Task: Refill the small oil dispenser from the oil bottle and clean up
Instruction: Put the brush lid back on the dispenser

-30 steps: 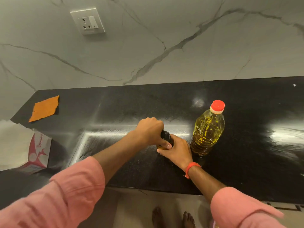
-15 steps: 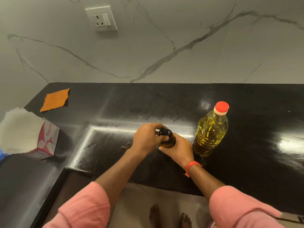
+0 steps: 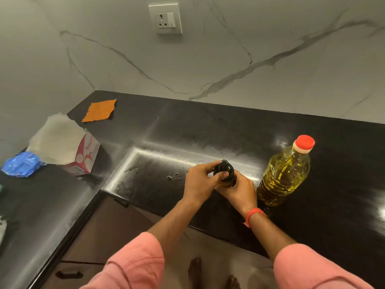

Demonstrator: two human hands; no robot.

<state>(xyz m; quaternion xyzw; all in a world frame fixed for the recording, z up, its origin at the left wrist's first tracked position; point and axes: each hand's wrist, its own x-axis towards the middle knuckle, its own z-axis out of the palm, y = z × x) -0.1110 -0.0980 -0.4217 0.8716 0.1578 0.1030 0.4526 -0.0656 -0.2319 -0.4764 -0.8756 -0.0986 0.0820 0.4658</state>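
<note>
A small oil dispenser (image 3: 224, 171) with a black top stands on the black counter (image 3: 187, 132), near its front edge. My left hand (image 3: 200, 182) grips the black top with thumb and fingers. My right hand (image 3: 239, 189) is wrapped around the dispenser's body, which is mostly hidden. Just to the right stands the large oil bottle (image 3: 283, 174), full of yellow oil, with its red cap (image 3: 304, 142) on. A few small drops (image 3: 173, 177) lie on the counter left of my hands.
An orange cloth (image 3: 100, 110) lies flat at the back left corner. A box of white tissues (image 3: 68, 147) and a blue plastic bag (image 3: 20, 163) sit on the left wing of the counter. A wall socket (image 3: 165, 18) is above.
The view has swung right and down, so the left counter wing and blue bag show. My left hand has shifted its grip on the dispenser's top; my right hand stays on the body.
</note>
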